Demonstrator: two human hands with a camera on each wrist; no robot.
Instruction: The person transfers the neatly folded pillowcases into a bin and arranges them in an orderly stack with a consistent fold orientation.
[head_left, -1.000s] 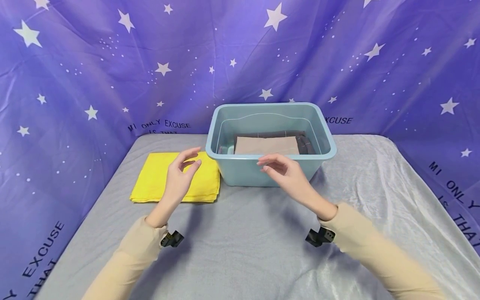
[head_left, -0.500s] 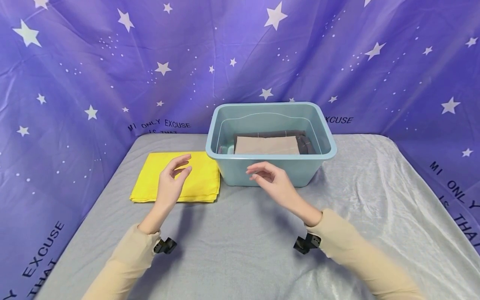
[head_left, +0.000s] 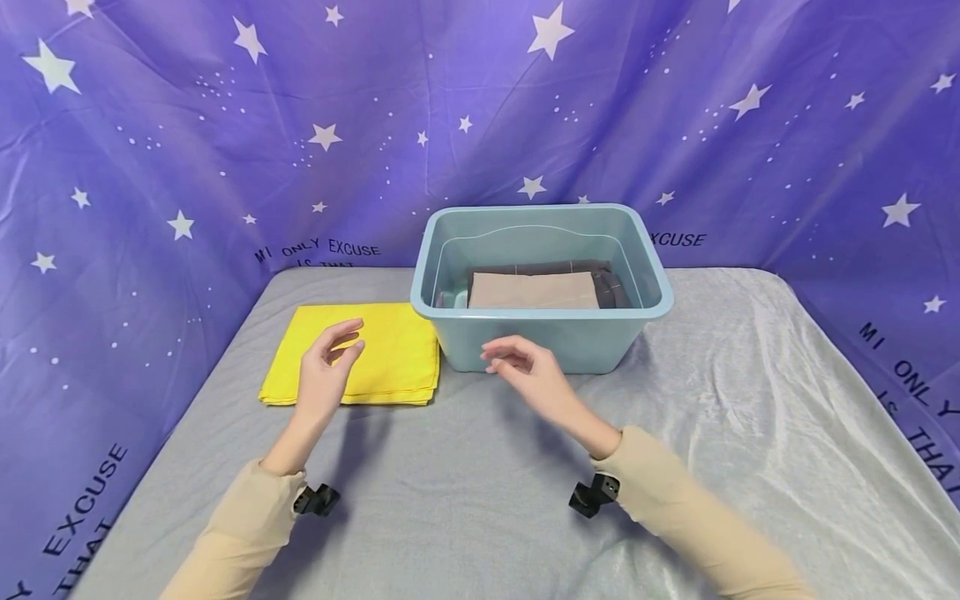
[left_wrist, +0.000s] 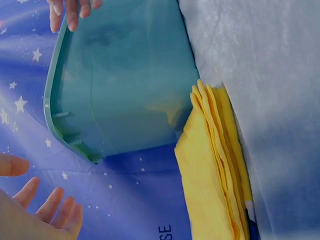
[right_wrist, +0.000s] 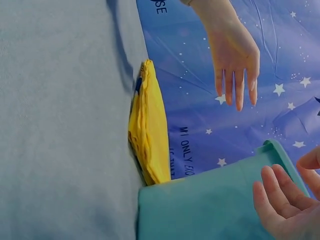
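Observation:
My left hand (head_left: 324,375) hovers over the left part of a folded yellow cloth (head_left: 393,354), its fingers loosely bent and holding nothing. In front of a light blue plastic bin (head_left: 472,343) floats my right hand (head_left: 536,379), also bare, with relaxed fingers. Inside the bin lie a folded beige cloth (head_left: 532,292) and a dark grey cloth with thin light lines (head_left: 615,290); the front wall hides their lower parts. The left wrist view shows the yellow cloth's stacked layers (left_wrist: 215,150) beside the bin (left_wrist: 130,85). Both hands are apart from these things.
A grey velvety cover (head_left: 465,500) spreads over the table. Behind and at the sides hangs a purple curtain (head_left: 450,100) with white stars and printed words. The bin stands at the back, close to the curtain, right beside the yellow cloth.
Both hands have drifted left and back toward the person, the left one from the cloth's right part to its left. The bin and cloths have not moved.

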